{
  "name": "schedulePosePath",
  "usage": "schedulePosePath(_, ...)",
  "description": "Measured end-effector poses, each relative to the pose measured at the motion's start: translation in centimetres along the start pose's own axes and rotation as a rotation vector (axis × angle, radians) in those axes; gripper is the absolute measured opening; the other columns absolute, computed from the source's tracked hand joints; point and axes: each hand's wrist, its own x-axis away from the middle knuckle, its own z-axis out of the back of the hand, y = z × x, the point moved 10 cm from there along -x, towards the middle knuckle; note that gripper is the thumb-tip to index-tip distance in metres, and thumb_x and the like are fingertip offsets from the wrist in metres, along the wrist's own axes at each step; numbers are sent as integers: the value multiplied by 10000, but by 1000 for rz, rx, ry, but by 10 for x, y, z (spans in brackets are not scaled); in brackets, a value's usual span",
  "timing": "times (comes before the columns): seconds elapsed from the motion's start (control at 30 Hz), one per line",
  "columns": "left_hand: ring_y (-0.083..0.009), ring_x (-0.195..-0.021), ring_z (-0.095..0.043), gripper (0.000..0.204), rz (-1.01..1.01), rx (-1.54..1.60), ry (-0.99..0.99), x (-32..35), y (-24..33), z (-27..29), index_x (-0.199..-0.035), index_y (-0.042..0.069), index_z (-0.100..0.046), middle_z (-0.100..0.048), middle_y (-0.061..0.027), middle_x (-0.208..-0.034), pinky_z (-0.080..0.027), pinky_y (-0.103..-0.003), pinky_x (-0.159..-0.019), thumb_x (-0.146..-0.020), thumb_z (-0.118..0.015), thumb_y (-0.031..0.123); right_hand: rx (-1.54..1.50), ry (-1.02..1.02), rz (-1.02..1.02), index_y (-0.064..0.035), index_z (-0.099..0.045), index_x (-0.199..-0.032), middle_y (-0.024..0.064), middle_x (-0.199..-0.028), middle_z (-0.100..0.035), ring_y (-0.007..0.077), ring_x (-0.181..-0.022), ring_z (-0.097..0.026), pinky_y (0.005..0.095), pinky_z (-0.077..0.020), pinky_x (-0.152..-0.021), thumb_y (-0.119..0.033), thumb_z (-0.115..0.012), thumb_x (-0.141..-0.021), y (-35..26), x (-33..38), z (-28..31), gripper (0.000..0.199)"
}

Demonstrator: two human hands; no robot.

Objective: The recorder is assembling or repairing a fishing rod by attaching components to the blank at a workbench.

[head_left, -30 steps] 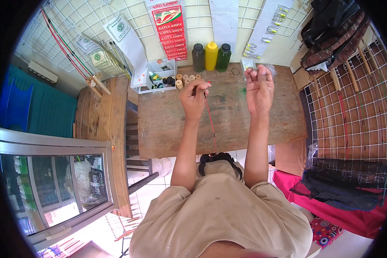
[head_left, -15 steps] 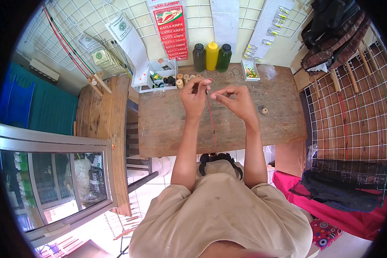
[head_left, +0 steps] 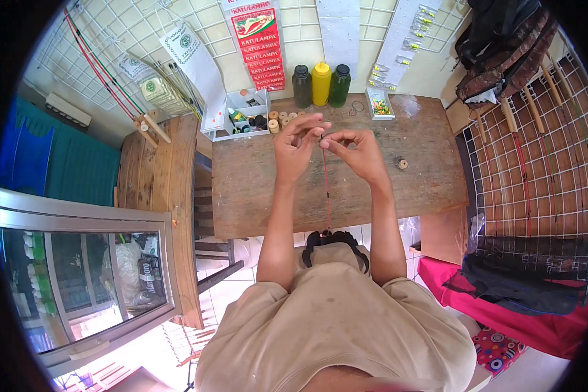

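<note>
In the head view, both hands meet just above the middle of the frame, over the counter (head_left: 261, 196). The left hand (head_left: 298, 149) pinches the upper end of a thin red rod (head_left: 326, 178) between thumb and fingertips, while its other fingers curl loosely. The rod runs down the centre of the frame toward a black strap-like item (head_left: 333, 240) at the person's waist; bracing the lower end there would probably leave the fingers free for the tip, though the contact is too small to confirm. The right hand (head_left: 360, 154) has its thumb and forefinger drawn together right beside the tip; whether they grip the rod or a fine thread cannot be told.

A small wooden spool (head_left: 403, 164) sits right of the hands, seemingly within easy reach. Farther up, a white box (head_left: 249, 108), more wooden spools (head_left: 282, 119), three bottles (head_left: 321, 86) and a white tray (head_left: 381, 110) of brightly coloured bits line the back edge, perhaps so the front stays usable.

The rod looks slender, smooth and glossy, with dark bands. The counter is scuffed, grainy wood, the spools are pale and round, and the bottles are plastic-looking cylinders, the middle one yellow with a tapered nozzle.
</note>
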Motion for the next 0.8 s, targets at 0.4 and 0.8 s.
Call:
schedulePosePath(0.4,-190,-979,-616,400,173,122,-111,7,-7,1,-1177,-2,-490,-643,-182,-1046,-503,-290,-836,-811,-652,-20,-86,64,77,-29,-723,-869,40,-792,-681,65,-709,-537,221,-410,-624,-125,-715,-778,1,9,8,132)
schedulePosePath(0.8,-168,-938,-615,462,157,95,-65,5,-2,5,-1225,11,-463,-597,-183,-1151,-492,-279,-853,-804,-645,-41,-12,243,328,-78,-713,-974,17,-792,-614,84,-712,-502,226,-392,-630,-107,-666,-830,-38,13,34,154)
